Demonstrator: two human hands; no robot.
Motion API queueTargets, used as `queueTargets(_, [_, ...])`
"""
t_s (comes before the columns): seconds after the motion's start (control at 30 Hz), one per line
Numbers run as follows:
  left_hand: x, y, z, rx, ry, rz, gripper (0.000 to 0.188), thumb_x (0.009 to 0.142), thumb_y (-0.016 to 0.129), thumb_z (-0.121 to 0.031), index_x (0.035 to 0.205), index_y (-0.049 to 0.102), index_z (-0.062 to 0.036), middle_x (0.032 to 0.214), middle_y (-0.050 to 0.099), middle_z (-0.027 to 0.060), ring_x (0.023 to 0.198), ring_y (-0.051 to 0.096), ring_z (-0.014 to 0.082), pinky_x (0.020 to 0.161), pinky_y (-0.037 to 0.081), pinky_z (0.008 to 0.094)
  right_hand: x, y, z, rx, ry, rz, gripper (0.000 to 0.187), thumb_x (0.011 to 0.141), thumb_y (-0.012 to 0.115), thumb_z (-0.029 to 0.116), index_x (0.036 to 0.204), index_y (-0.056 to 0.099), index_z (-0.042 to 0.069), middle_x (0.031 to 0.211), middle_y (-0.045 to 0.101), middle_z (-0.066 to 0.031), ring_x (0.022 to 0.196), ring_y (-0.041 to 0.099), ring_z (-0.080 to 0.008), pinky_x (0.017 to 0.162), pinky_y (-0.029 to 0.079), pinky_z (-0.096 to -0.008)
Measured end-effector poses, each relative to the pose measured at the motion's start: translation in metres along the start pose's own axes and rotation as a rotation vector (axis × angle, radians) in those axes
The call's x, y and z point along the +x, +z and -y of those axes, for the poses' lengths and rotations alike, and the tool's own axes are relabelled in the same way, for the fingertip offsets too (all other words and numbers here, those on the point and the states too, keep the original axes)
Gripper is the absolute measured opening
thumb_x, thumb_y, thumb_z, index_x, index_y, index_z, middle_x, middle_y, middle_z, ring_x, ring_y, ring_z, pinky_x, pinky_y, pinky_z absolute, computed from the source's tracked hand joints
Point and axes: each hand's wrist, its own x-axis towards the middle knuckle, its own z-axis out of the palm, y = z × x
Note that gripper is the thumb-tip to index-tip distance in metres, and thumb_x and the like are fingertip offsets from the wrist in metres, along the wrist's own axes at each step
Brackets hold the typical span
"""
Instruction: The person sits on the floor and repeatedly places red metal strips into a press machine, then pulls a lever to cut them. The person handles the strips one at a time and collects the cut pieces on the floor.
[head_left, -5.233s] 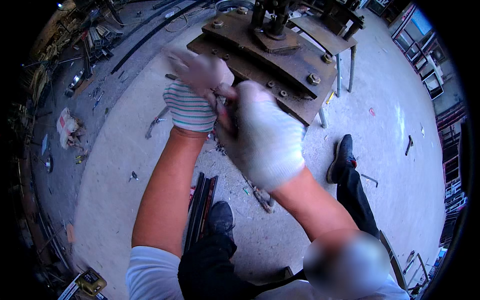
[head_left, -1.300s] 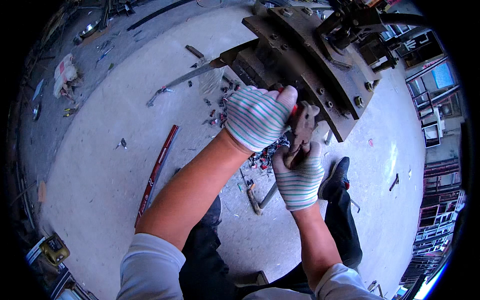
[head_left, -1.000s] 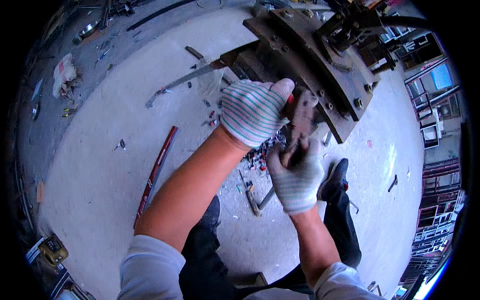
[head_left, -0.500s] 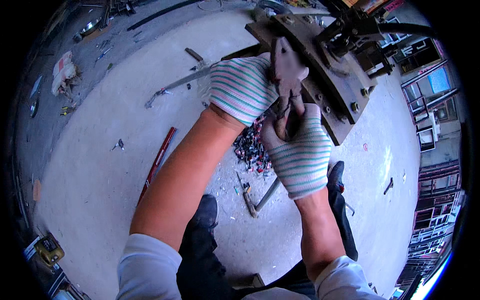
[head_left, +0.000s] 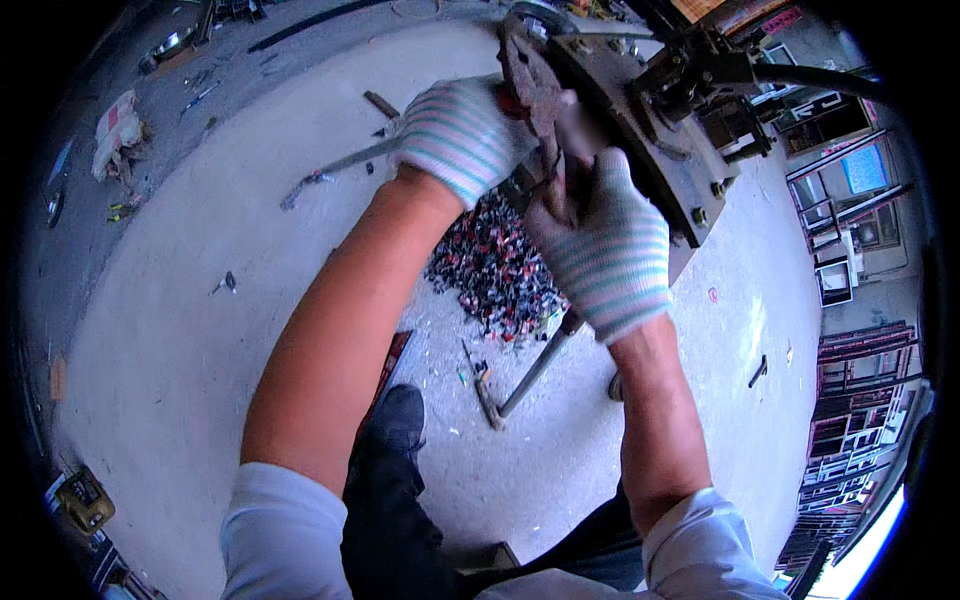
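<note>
Right hand (head_left: 605,235) closed round handles of pliers (head_left: 540,95); plier head sticks out beyond its thumb, right beside left hand's (head_left: 455,140) fingers. Left fingers curled, red bit (head_left: 512,103) at their tips; can't tell if pinched. Scrap heap (head_left: 495,265) below, between both hands' fingers.

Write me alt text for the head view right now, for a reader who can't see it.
A gloved right hand grips worn pliers, their jaws beside the gloved left hand, at a dark metal machine. Below, a heap of small black and red scraps covers part of the grey floor.
</note>
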Motion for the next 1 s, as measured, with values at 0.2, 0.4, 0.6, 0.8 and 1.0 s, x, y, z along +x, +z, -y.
queueTargets(0.2, [0.005, 0.008, 0.008, -0.328, -0.311, -0.117, 0.065, 0.082, 0.066, -0.063, 0.075, 0.071, 0.0009, 0.064, 0.066, 0.0174, 0.066, 0.067, 0.0295, 0.07, 0.055, 0.042, -0.08, 0.002, -0.011, 0.742, 0.201, -0.074, 0.037, 0.081, 0.077, 0.01, 0.106, 0.051, 0.003, 0.086, 0.064, -0.0101, 0.075, 0.063, -0.0158, 0.068, 0.05, -0.0295])
queueTargets(0.4, [-0.053, -0.024, 0.021, -0.621, -0.327, -0.33, 0.038, 0.093, 0.07, -0.048, 0.072, 0.063, -0.017, 0.056, 0.053, -0.0056, 0.048, 0.049, 0.0039, 0.046, 0.039, 0.0225, -0.263, 0.111, -0.07, 0.685, 0.51, 0.511, 0.034, 0.084, 0.074, 0.021, 0.101, 0.048, 0.006, 0.081, 0.059, -0.0091, 0.069, 0.06, -0.0201, 0.066, 0.052, -0.0346])
queueTargets(0.6, [-0.193, -0.002, 0.051, -0.447, -0.746, 0.018, 0.042, 0.094, 0.065, -0.05, 0.07, 0.061, -0.0155, 0.055, 0.054, -0.0044, 0.048, 0.05, 0.0069, 0.044, 0.037, 0.0267, -0.364, 0.179, -0.093, 0.191, 0.604, 1.029, 0.05, 0.084, 0.07, 0.044, 0.112, 0.055, 0.005, 0.08, 0.067, -0.0162, 0.069, 0.067, -0.0352, 0.065, 0.053, -0.0443])
queueTargets(0.8, [-0.333, 0.063, 0.067, -0.575, -0.89, 0.432, 0.025, 0.093, 0.067, -0.028, 0.088, 0.069, -0.0036, 0.075, 0.068, 0.0035, 0.07, 0.064, 0.0147, 0.067, 0.052, 0.0301, -0.384, 0.188, -0.117, 0.245, 0.479, 0.913, 0.061, 0.086, 0.069, 0.049, 0.127, 0.056, 0.005, 0.096, 0.068, -0.0235, 0.09, 0.067, -0.0431, 0.079, 0.054, -0.0469])
queueTargets(1.0, [-0.381, 0.06, 0.069, -0.39, -0.595, 0.605, 0.041, 0.089, 0.07, -0.035, 0.119, 0.07, -0.0076, 0.103, 0.072, 0.02, 0.095, 0.072, 0.0332, 0.084, 0.056, 0.0358, -0.274, 0.099, -0.196, 0.195, 0.385, 0.395, 0.021, 0.091, 0.065, 0.023, 0.102, 0.072, 0.006, 0.088, 0.071, -0.0192, 0.078, 0.069, -0.0352, 0.073, 0.055, -0.0395])
